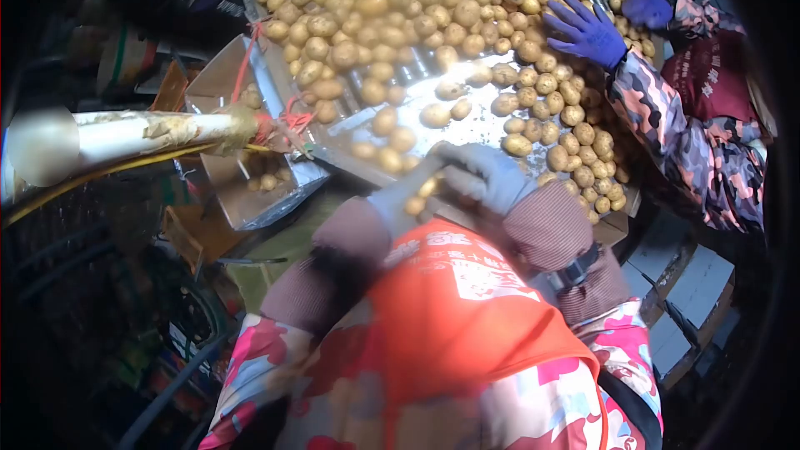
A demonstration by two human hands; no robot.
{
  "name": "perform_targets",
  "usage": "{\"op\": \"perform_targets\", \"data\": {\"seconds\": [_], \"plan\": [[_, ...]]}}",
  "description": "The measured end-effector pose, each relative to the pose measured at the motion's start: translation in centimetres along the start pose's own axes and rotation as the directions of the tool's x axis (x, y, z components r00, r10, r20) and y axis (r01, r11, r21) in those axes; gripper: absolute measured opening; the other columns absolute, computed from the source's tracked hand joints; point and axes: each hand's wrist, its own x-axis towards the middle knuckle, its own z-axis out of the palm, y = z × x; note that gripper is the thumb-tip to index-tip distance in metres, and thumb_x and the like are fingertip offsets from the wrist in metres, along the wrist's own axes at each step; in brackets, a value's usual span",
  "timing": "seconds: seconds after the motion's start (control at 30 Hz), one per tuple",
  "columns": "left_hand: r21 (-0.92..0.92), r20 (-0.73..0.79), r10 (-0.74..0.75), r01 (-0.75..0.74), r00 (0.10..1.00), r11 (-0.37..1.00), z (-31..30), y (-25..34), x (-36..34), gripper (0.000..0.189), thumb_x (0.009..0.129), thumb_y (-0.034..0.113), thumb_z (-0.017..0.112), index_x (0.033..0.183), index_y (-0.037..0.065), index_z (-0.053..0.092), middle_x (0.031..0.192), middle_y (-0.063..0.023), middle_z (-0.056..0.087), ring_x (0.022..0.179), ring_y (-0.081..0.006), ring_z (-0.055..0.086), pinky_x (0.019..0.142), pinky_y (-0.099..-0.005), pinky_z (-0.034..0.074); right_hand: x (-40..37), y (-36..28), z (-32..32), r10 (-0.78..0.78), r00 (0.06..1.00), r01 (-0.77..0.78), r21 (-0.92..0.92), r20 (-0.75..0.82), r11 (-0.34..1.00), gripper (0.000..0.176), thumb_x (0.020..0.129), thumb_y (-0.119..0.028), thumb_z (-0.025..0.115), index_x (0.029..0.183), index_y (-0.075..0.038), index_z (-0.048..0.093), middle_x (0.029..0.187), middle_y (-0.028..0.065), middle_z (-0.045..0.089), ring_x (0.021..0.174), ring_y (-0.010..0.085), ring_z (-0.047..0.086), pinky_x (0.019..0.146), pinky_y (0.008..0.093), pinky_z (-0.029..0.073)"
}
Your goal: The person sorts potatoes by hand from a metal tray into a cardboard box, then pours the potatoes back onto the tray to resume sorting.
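My left hand (402, 194), in a grey-blue glove, is at the near edge of the sorting table, slightly blurred. Its fingers curl around small potatoes (415, 205) that show between my two hands. Close beside it, nearly touching, my right hand (485, 173) wears the same kind of glove. The right fingers are bent inward and closed; what they hold, if anything, is hidden. Just beyond both hands, loose potatoes (435, 115) lie on the shiny wet metal surface (479, 135) of the table.
A big heap of potatoes (400, 0) covers the table's far part. At right, a co-worker's purple-gloved hand (590, 33) rests by the potatoes. On the left are a cardboard box (237, 192) with a plastic liner and a white pole (158, 132). Boxes (696, 283) stand lower right.
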Motion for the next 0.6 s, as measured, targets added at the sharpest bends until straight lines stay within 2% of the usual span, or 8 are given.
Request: {"op": "perform_targets", "data": {"seconds": [0.1, 0.23, 0.3, 0.4, 0.47, 0.5, 0.57, 0.6], "plan": [[-0.448, -0.061, -0.019, -0.010, 0.998, 0.894, 0.5, -1.2, 0.2, 0.036, 0.095, 0.031, 0.064, 0.130, 0.021, 0.062, 0.103, -0.0008, 0.059, 0.091, -0.0114, 0.059, 0.073, -0.0222, 0.046, 3.7, 5.2, -3.0, -0.256, 0.947, 0.194, -0.290, -0.195, 0.937, 0.045, 0.096, -0.033, 0.062, 0.135, -0.012, 0.058, 0.105, 0.0107, 0.064, 0.099, 0.0268, 0.061, 0.088, 0.0430, 0.050], [-0.210, -0.180, 0.157, -0.194, 0.971, 0.958, -0.2, -2.6, -2.6, 0.034, 0.095, 0.027, 0.063, 0.126, 0.016, 0.065, 0.094, 0.0025, 0.059, 0.074, -0.0057, 0.049, 0.062, -0.0175, 0.038, 7.6, 6.8, -5.0, -0.334, 0.885, -0.055, -0.785, -0.324, 0.617, 0.065, 0.091, -0.042, 0.061, 0.148, -0.020, 0.043, 0.146, 0.0187, 0.044, 0.133, 0.0395, 0.044, 0.106, 0.0676, 0.035], [-0.251, -0.212, 0.186, -0.238, 0.959, 0.938, -1.8, -3.6, -3.0, 0.035, 0.095, 0.022, 0.061, 0.129, 0.011, 0.063, 0.091, 0.0017, 0.058, 0.069, -0.0050, 0.045, 0.058, -0.0171, 0.036, 8.2, 4.9, -0.3, 0.085, 0.906, -0.410, -0.809, -0.415, 0.421, 0.075, 0.087, -0.049, 0.062, 0.151, -0.018, 0.038, 0.158, 0.0177, 0.030, 0.145, 0.0402, 0.030, 0.112, 0.0701, 0.024], [-0.365, -0.193, 0.272, -0.327, 0.943, 0.872, -6.8, -6.5, -4.4, 0.035, 0.097, 0.016, 0.057, 0.131, 0.008, 0.060, 0.087, 0.0000, 0.057, 0.062, -0.0053, 0.044, 0.054, -0.0188, 0.038, 4.7, 5.4, 4.3, -0.391, 0.882, 0.003, -0.825, -0.265, 0.565, 0.069, 0.082, -0.041, 0.066, 0.141, -0.009, 0.049, 0.148, 0.0183, 0.042, 0.132, 0.0503, 0.038, 0.104, 0.0674, 0.030], [-0.523, -0.115, 0.313, -0.326, 0.943, 0.788, -11.0, -8.8, -7.2, 0.030, 0.100, 0.017, 0.054, 0.129, 0.010, 0.060, 0.083, -0.0013, 0.057, 0.060, -0.0068, 0.050, 0.055, -0.0227, 0.045, 0.8, 4.1, 5.2, -0.279, 0.954, 0.087, -0.784, -0.114, 0.615, 0.064, 0.084, -0.032, 0.066, 0.141, -0.006, 0.050, 0.144, 0.0181, 0.047, 0.133, 0.0497, 0.038, 0.106, 0.0642, 0.032], [-0.395, -0.358, 0.214, -0.355, 0.909, 0.847, -11.4, -9.9, -9.2, 0.025, 0.101, 0.024, 0.054, 0.120, 0.011, 0.064, 0.077, 0.0002, 0.055, 0.055, -0.0070, 0.046, 0.052, -0.0242, 0.043, -0.6, 3.7, 5.1, -0.279, 0.956, 0.110, -0.773, -0.090, 0.625, 0.063, 0.084, -0.030, 0.066, 0.141, -0.006, 0.050, 0.143, 0.0180, 0.047, 0.133, 0.0492, 0.038, 0.107, 0.0628, 0.032], [-0.602, -0.022, 0.291, -0.245, 0.956, 0.760, -18.3, -15.6, -11.6, 0.028, 0.103, 0.037, 0.050, 0.103, 0.014, 0.067, 0.069, 0.0019, 0.051, 0.050, -0.0092, 0.045, 0.048, -0.0275, 0.043, -2.5, 3.8, 4.6, -0.275, 0.961, 0.155, -0.742, -0.041, 0.652, 0.061, 0.084, -0.025, 0.066, 0.141, -0.006, 0.051, 0.142, 0.0179, 0.049, 0.134, 0.0481, 0.038, 0.110, 0.0600, 0.032], [-0.779, 0.474, 0.534, 0.050, 0.701, 0.625, -24.5, -20.0, -11.8, 0.034, 0.104, 0.042, 0.047, 0.096, 0.016, 0.068, 0.066, 0.0021, 0.050, 0.051, -0.0111, 0.047, 0.048, -0.0294, 0.044, -2.9, 4.4, 4.5, -0.278, 0.959, 0.148, -0.736, -0.057, 0.661, 0.058, 0.084, -0.025, 0.066, 0.138, -0.006, 0.053, 0.141, 0.0174, 0.050, 0.134, 0.0474, 0.039, 0.110, 0.0592, 0.031]]}}
